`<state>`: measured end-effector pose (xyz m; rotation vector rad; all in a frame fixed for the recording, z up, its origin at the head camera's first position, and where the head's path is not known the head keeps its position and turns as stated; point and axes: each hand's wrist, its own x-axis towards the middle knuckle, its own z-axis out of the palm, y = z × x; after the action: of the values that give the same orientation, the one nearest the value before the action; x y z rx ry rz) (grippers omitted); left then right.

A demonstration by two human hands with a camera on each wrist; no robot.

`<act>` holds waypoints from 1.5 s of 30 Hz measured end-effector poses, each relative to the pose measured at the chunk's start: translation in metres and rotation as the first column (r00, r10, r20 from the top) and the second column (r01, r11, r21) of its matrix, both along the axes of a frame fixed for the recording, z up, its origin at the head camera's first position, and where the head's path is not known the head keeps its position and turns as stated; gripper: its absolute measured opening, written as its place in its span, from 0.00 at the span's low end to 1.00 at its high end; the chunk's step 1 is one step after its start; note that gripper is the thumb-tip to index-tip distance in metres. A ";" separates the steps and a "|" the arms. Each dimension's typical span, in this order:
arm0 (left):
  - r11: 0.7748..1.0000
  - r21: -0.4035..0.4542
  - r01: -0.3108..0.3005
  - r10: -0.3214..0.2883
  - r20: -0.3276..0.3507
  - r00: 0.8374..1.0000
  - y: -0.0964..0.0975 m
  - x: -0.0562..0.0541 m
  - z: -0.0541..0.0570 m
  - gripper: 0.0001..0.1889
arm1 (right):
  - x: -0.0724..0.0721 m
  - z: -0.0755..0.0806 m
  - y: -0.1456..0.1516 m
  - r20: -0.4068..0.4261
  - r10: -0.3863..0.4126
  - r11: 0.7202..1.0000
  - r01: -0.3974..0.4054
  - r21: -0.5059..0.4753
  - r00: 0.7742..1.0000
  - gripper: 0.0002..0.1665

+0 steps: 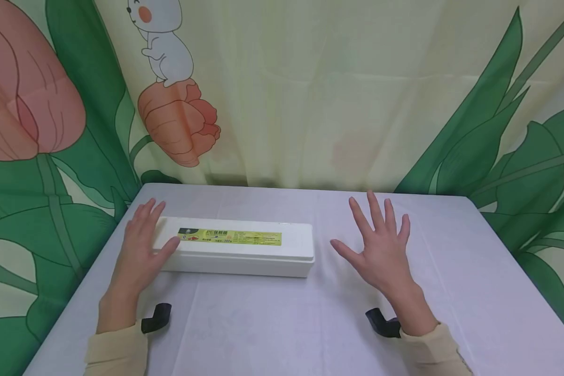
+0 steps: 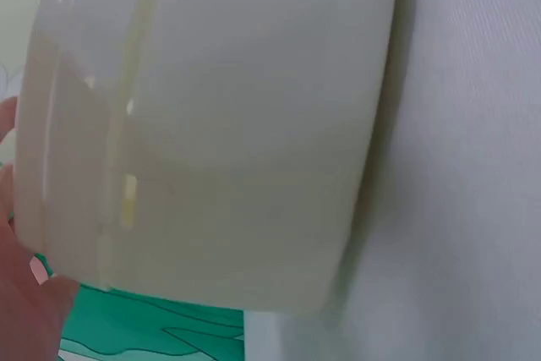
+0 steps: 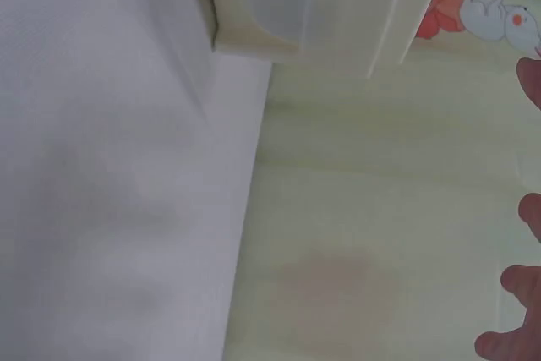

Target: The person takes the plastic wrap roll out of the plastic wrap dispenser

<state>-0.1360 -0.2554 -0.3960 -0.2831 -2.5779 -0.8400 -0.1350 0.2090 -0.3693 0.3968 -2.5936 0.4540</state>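
Observation:
A long white cling film box (image 1: 244,266) with a green-yellow label (image 1: 230,236) on its lid lies lengthwise on the white table. My left hand (image 1: 143,245) is at the box's left end, its fingers extended and its thumb over the front of the lid; I cannot tell whether it touches. In the left wrist view the box (image 2: 245,124) fills much of the picture, with part of the hand (image 2: 25,285) at the left edge. Right of the box, my right hand (image 1: 380,250) is spread wide and holds nothing. The right wrist view catches the box's end (image 3: 254,6).
White cloth covers the table (image 1: 263,324). Behind it hangs a cream curtain (image 1: 310,104) printed with tulips, leaves and a white animal. A black curved piece sits at each wrist, one on the left (image 1: 157,317) and one on the right (image 1: 382,322).

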 end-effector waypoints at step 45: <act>0.845 0.534 -0.033 -0.161 0.313 0.936 -0.029 -0.001 -0.043 0.53 | -0.034 0.000 -0.112 0.338 0.215 0.933 -0.294 0.205 0.916 0.57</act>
<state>-0.1366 -0.2841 -0.4394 -0.0533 -2.5067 -1.7209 -0.1688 0.0968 -0.3698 0.8225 -2.9315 0.2898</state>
